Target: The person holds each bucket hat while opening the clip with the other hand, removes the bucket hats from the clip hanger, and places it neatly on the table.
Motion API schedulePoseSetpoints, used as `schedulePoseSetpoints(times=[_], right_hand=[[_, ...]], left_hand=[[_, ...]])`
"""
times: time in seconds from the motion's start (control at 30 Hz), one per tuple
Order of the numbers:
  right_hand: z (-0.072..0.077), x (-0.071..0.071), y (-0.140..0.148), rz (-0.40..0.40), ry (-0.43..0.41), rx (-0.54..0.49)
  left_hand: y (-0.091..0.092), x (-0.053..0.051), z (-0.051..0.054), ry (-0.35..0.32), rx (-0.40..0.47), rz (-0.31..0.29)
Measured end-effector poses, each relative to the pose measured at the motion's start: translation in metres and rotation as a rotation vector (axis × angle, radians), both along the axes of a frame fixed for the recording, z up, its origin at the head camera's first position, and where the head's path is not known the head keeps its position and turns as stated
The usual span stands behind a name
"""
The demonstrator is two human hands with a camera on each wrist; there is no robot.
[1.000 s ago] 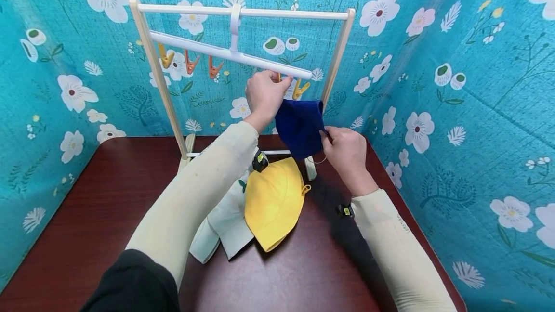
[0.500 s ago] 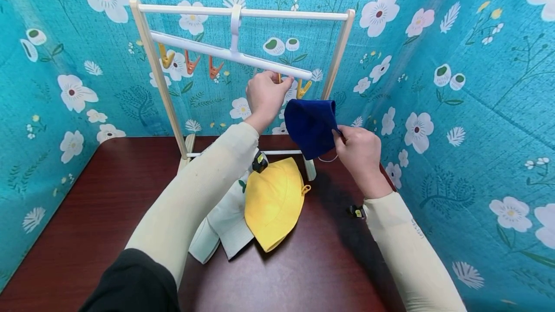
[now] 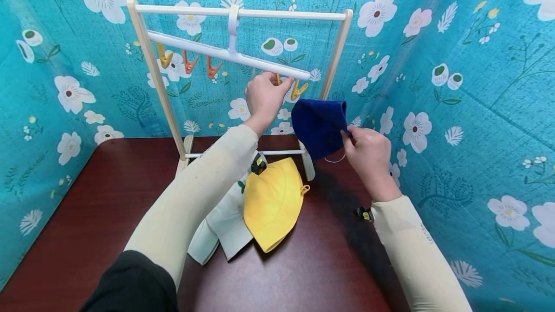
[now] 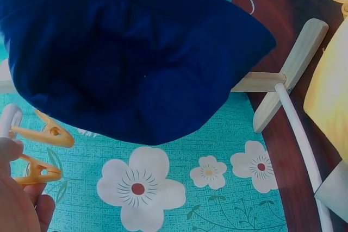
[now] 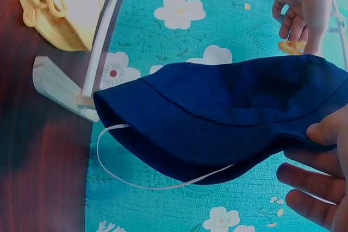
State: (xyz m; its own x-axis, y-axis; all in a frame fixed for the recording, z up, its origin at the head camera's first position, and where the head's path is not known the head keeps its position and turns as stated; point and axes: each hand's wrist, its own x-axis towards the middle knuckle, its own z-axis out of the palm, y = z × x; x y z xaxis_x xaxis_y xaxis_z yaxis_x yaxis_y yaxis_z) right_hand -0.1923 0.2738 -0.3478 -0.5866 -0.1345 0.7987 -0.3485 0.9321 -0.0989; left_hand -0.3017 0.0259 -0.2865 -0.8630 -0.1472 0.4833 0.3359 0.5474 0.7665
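A dark blue bucket hat (image 3: 318,129) with a thin white elastic cord (image 5: 147,187) hangs from my right hand (image 3: 368,155), whose thumb and fingers pinch its brim. My left hand (image 3: 266,97) is raised to the low right end of a tilted white hanger (image 3: 230,55), pinching a yellow clip (image 4: 41,171) there. Beside it, another yellow clip (image 3: 299,90) dangles at the hanger's tip. The hat is apart from both clips in the head view. Part of the pinched clip is hidden behind my fingers.
The hanger hooks onto a wooden rack (image 3: 338,57). Yellow and orange clips (image 3: 189,63) line its left half. A yellow hat (image 3: 274,206) overlaps pale hats (image 3: 230,220) on the dark red table (image 3: 108,206). Flowered blue cloth (image 3: 455,124) stands behind and at the sides.
My right hand has drawn the blue hat rightward, away from the left hand and the clips. The left hand stays at the hanger's right end, keeping its pinch.
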Motion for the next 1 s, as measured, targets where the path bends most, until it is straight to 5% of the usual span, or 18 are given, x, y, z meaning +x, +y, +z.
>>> schedulePoseSetpoints(times=[0.53,1.0], right_hand=[[-0.002,0.002,0.008,-0.010,-0.008,-0.023],[-0.004,0.003,0.012,-0.014,-0.004,-0.042]], left_hand=[[-0.001,0.002,-0.001,0.001,0.023,-0.025],[-0.013,0.008,-0.007,-0.066,-0.020,-0.056]])
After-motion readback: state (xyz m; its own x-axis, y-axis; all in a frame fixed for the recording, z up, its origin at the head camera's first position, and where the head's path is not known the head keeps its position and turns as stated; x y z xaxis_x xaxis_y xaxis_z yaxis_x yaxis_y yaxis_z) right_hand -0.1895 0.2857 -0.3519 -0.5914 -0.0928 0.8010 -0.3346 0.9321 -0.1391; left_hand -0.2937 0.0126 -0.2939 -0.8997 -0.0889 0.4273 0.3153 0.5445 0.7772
